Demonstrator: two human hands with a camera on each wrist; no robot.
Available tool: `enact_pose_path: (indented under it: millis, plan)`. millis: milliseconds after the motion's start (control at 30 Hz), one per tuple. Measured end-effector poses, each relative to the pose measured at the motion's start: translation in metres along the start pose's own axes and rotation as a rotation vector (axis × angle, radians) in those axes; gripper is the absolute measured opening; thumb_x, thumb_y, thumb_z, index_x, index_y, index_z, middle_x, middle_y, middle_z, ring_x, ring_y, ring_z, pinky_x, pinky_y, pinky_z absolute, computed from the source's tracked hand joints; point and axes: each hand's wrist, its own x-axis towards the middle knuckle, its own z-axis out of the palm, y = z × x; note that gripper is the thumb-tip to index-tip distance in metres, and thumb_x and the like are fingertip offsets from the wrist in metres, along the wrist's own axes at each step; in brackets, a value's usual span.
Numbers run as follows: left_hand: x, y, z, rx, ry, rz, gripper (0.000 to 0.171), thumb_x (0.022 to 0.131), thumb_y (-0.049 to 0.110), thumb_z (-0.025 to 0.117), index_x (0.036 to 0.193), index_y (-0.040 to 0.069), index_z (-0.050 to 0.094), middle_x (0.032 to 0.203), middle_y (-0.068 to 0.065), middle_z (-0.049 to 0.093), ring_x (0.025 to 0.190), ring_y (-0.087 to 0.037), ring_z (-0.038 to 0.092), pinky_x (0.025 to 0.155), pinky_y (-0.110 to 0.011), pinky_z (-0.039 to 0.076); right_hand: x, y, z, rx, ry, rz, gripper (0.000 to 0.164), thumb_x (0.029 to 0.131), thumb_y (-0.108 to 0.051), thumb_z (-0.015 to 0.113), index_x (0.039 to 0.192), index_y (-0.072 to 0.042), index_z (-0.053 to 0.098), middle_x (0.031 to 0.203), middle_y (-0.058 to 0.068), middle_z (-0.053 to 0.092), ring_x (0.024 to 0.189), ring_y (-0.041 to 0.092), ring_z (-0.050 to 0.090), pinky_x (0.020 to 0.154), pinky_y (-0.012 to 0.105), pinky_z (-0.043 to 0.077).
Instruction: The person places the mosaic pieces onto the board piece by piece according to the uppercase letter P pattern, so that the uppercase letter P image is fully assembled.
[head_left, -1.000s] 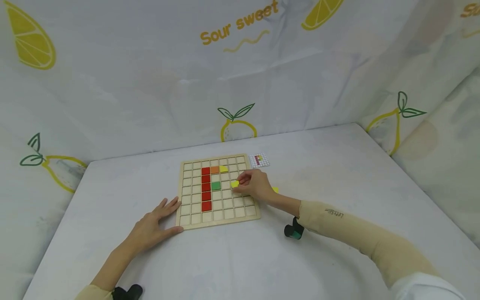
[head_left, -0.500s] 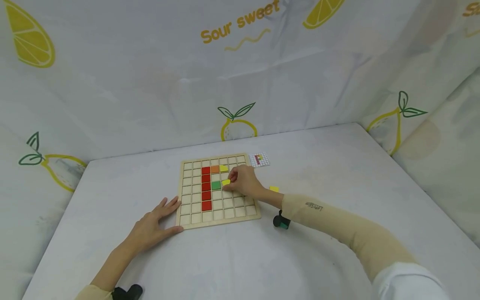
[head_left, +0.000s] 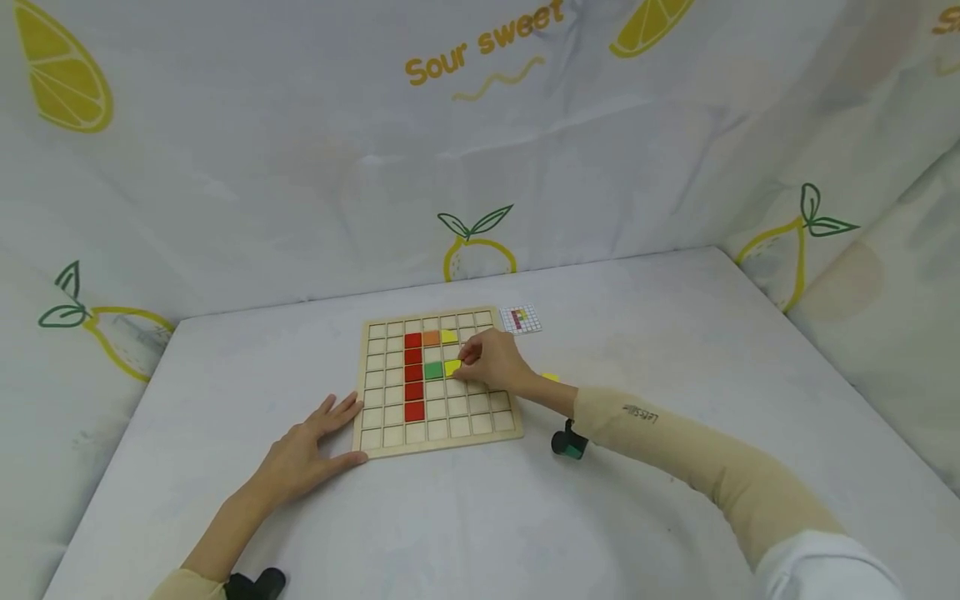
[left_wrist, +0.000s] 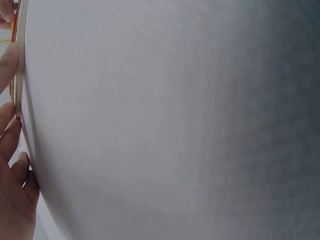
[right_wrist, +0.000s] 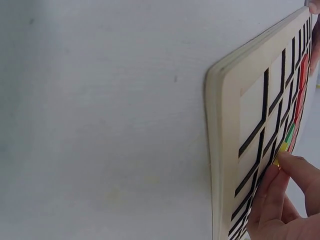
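A wooden grid board [head_left: 438,429] lies on the table. Its column of red tiles [head_left: 414,373] stands beside an orange tile [head_left: 431,338], a yellow corner-cut tile [head_left: 448,337] and a green tile [head_left: 433,370]. My right hand [head_left: 497,362] pinches a second yellow tile [head_left: 452,367] at the cell right of the green one. In the right wrist view, thumb and fingertips meet at that yellow tile [right_wrist: 281,152]. My left hand [head_left: 300,454] rests with spread fingers against the board's left edge, thumb at the near corner. The left wrist view shows these fingers [left_wrist: 9,140] along the board's side.
A small pattern card [head_left: 521,319] lies by the board's far right corner. Another yellow piece [head_left: 551,377] sits right of the board, partly hidden behind my right wrist. A lemon-print cloth [head_left: 337,183] hangs behind the white table.
My right hand has carried the yellow tile left over the board, to the cell beside the green tile, and lowered it there. My left hand has stayed in place.
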Motion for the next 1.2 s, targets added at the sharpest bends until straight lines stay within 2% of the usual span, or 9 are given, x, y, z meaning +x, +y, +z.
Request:
enact_pose_path:
  millis: [300,433,600,733,933,1067,1200]
  plan:
    - [0.000,0.000,-0.001,-0.003,-0.010,-0.009,0.081,0.077,0.053,0.073,0.144,0.017,0.046,0.151,-0.009,0.036,0.135,-0.045,0.032,0.088,-0.074,0.034,0.004,0.001,0.002,0.032,-0.001,0.004,0.014,0.074,-0.005,0.081,0.074,-0.001,0.068,0.070,0.004,0.066,0.066,0.011,0.060,0.064,0.019,0.048]
    - [-0.001,-0.001,-0.001,-0.002,-0.006,-0.004,0.080,0.078,0.053,0.073,0.144,0.017,0.046,0.151,-0.007,0.036,0.136,-0.044,0.032,0.088,-0.075,0.034,0.004,0.003,0.002,0.050,0.002,0.007,0.015,0.074,-0.005,0.082,0.076,0.000,0.069,0.072,0.005,0.067,0.067,0.012,0.062,0.065,0.021,0.049]
    - [0.000,-0.002,0.000,0.000,-0.005,-0.003,0.079,0.079,0.054,0.071,0.144,0.019,0.045,0.152,-0.007,0.036,0.135,-0.045,0.033,0.088,-0.076,0.033,0.001,0.008,-0.004,0.124,0.002,0.087,0.017,0.075,-0.007,0.081,0.086,0.002,0.071,0.078,0.007,0.069,0.073,0.015,0.065,0.070,0.024,0.052]
    - [0.000,-0.003,0.000,0.006,-0.006,-0.005,0.080,0.079,0.055,0.071,0.144,0.019,0.045,0.152,-0.009,0.035,0.134,-0.047,0.033,0.088,-0.076,0.033,-0.006,0.012,-0.017,0.234,-0.023,0.181,0.023,0.082,-0.008,0.075,0.102,0.003,0.071,0.093,0.010,0.070,0.084,0.019,0.067,0.076,0.026,0.054]
    - [0.000,-0.002,0.000,0.006,-0.003,-0.001,0.080,0.078,0.054,0.072,0.144,0.018,0.046,0.151,-0.010,0.035,0.134,-0.046,0.033,0.087,-0.075,0.034,-0.021,0.035,-0.049,0.400,-0.065,0.212,0.033,0.088,-0.008,0.069,0.119,0.003,0.064,0.115,0.016,0.067,0.100,0.024,0.065,0.085,0.028,0.053]
    - [0.001,-0.002,0.000,0.005,-0.005,-0.006,0.080,0.078,0.053,0.073,0.144,0.017,0.046,0.151,-0.013,0.035,0.133,-0.047,0.034,0.086,-0.074,0.036,-0.035,0.050,-0.072,0.412,-0.052,0.225,0.039,0.089,-0.009,0.069,0.124,0.003,0.060,0.119,0.018,0.064,0.105,0.026,0.063,0.086,0.026,0.052]
    - [0.001,-0.002,0.000,0.006,-0.004,-0.008,0.080,0.078,0.053,0.073,0.144,0.018,0.046,0.151,-0.016,0.035,0.132,-0.049,0.036,0.086,-0.074,0.037,-0.051,0.062,-0.087,0.414,-0.023,0.256,0.042,0.088,-0.011,0.070,0.126,0.004,0.057,0.119,0.021,0.063,0.104,0.023,0.063,0.084,0.021,0.052]
